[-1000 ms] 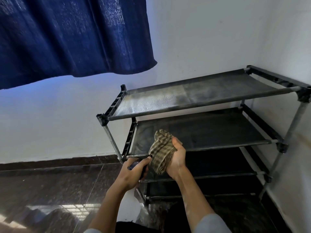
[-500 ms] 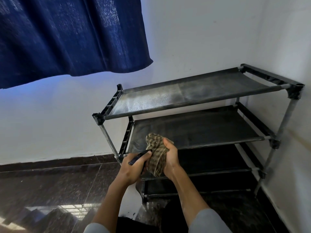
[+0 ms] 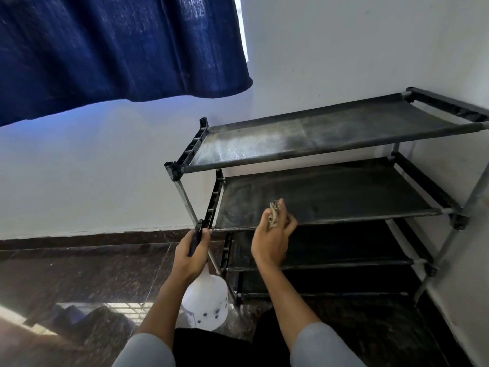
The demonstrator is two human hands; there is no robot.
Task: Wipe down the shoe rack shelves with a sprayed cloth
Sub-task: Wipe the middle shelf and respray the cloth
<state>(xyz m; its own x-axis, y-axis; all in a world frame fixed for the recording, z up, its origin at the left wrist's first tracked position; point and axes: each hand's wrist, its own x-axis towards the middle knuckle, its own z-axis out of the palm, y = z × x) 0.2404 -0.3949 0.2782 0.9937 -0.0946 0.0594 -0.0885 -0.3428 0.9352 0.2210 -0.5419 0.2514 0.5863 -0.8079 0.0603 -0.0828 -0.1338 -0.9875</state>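
**Cloth in rt hand at 2nd shelf's front edge**

Checked cloth (image 3: 275, 211) sits bunched in the rt hand (image 3: 270, 241), fingers and thumb curled round it; only a small wad pokes up above the fingertips, rest hidden by the hand. Hand w/ cloth is at the front rail of the second shelf (image 3: 330, 194) of the black shoe rack (image 3: 397, 144), near its left end. Whether cloth touches the shelf fabric: can't tell.

Left hand (image 3: 191, 254) grips the dark trigger head of a white spray bottle (image 3: 206, 303), fingers wrapped tight; bottle body hangs below the wrist, beside the rack's front-left leg.

Top shelf (image 3: 304, 139) looks dusty/greyish at left. Rack stands in a corner vs white wall (image 3: 105, 168), on dark polished floor (image 3: 79, 274). Navy curtain (image 3: 119, 49) hangs upper left.
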